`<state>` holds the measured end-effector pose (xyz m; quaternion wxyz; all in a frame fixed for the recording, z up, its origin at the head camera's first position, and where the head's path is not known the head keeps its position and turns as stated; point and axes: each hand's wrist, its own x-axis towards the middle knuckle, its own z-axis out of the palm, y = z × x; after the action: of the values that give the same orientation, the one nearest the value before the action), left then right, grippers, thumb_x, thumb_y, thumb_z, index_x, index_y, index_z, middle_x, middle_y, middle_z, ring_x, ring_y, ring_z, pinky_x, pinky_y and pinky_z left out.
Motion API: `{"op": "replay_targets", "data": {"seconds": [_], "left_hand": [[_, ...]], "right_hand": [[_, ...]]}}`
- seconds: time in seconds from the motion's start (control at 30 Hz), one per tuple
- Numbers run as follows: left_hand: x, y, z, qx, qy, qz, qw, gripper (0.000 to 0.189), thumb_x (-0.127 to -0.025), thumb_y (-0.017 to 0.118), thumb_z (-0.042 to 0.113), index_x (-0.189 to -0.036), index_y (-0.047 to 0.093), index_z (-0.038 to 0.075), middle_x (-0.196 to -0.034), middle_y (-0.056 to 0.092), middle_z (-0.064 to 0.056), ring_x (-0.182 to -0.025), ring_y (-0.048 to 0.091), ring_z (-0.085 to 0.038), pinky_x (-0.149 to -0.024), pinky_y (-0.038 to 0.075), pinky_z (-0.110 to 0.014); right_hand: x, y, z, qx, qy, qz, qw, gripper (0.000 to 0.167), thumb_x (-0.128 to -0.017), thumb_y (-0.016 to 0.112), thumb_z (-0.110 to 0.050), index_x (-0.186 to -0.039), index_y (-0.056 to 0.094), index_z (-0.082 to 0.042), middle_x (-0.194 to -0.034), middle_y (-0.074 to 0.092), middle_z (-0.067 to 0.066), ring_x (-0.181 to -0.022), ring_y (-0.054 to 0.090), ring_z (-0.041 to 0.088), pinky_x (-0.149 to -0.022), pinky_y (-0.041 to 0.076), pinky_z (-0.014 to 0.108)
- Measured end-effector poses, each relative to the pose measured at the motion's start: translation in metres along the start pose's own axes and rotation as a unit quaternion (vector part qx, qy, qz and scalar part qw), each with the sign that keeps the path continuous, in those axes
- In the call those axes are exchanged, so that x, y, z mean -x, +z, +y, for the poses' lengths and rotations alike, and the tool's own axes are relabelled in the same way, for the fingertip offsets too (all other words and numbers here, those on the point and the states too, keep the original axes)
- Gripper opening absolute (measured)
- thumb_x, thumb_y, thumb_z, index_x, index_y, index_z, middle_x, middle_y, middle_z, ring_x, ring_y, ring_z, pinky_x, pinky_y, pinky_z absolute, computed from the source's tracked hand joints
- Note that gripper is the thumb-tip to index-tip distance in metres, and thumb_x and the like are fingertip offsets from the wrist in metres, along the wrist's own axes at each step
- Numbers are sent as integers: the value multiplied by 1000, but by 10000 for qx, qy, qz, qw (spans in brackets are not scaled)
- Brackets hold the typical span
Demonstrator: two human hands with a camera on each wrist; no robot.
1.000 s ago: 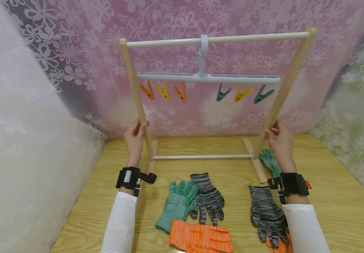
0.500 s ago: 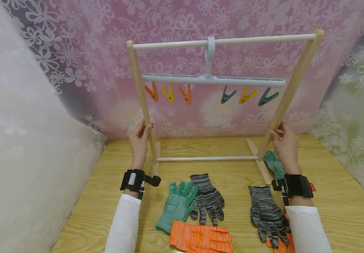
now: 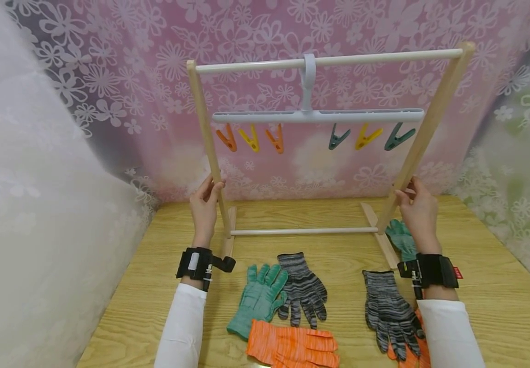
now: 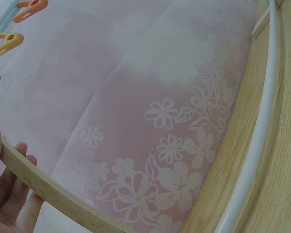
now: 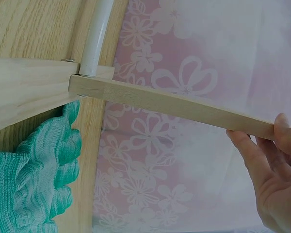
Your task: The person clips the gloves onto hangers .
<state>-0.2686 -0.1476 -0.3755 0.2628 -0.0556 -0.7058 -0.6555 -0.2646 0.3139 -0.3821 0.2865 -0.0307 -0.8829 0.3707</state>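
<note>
A small wooden drying rack (image 3: 435, 110) with white crossbars stands on the table in the head view. My left hand (image 3: 206, 204) grips its left upright, thumb in front. On the opposite side my right hand (image 3: 417, 212) holds the right upright between thumb and fingers (image 5: 252, 155). From the top bar hangs a pale grey hanger (image 3: 315, 116) by its hook. Under it dangle several clothes pegs: orange (image 3: 229, 139), yellow (image 3: 367, 138) and dark green (image 3: 398, 138). The left wrist view shows the left fingers (image 4: 30, 211) around the wooden upright (image 4: 53, 189).
In front of the rack lie a green glove (image 3: 257, 299), a grey-black glove (image 3: 302, 286) and an orange glove (image 3: 292, 343). At right are another grey-black glove (image 3: 389, 312) over an orange one, and a green glove (image 3: 401, 237) beside the rack's foot. A floral curtain (image 3: 265, 174) closes the back.
Both hands have shifted the rack a little to the right and slightly toward me, mostly in the first half second. The hanger and pegs moved along with it; the gloves stayed put.
</note>
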Motion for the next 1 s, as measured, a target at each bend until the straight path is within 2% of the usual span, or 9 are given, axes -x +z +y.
{"op": "replay_targets", "data": {"seconds": [0.07,0.17,0.4,0.57,0.8,1.0], "left_hand": [[4,0,9,-70,20,-6,10000,40,-102,61,14,-142,59,7,-121,70,-22,-102,66,-11,-86,55,-32],[4,-1,11,-94,63,6,9999,40,-102,61,15,-142,60,7,-120,70,-22,-102,66,-11,-86,55,-34],[3,0,9,60,37,-27,10000,40,-102,63,15,-141,60,8,-121,70,-22,-101,66,-7,-90,55,-41],[3,0,8,57,14,-16,10000,40,-102,64,16,-141,61,9,-120,71,-21,-105,68,-12,-92,56,-40],[-11,-1,-25,95,52,57,9999,40,-102,64,19,-141,61,16,-121,71,-18,-107,68,-15,-91,55,-40],[-10,-3,-26,9,69,12,10000,41,-100,65,27,-141,63,22,-120,73,-14,-109,68,-19,-90,56,-33]], "right_hand": [[1,-1,0,-40,-12,13,10000,42,-104,58,-9,-142,50,5,-127,61,33,-115,61,53,-91,51,66],[2,-1,-1,-97,-28,12,9999,42,-104,58,-8,-143,49,4,-129,60,32,-115,61,52,-90,51,66],[2,-3,-1,-98,-107,-34,9999,41,-104,56,-7,-143,49,4,-129,59,32,-116,60,53,-92,50,66],[2,-2,0,-144,-192,-78,9997,41,-105,56,-8,-144,48,2,-130,59,32,-117,60,52,-92,51,65],[0,0,0,-64,-220,-80,9997,40,-105,55,-9,-142,50,4,-128,59,34,-114,60,54,-90,51,65],[2,2,0,-66,-275,-58,9996,38,-105,55,-8,-140,50,6,-126,59,34,-114,60,53,-90,52,64]]}}
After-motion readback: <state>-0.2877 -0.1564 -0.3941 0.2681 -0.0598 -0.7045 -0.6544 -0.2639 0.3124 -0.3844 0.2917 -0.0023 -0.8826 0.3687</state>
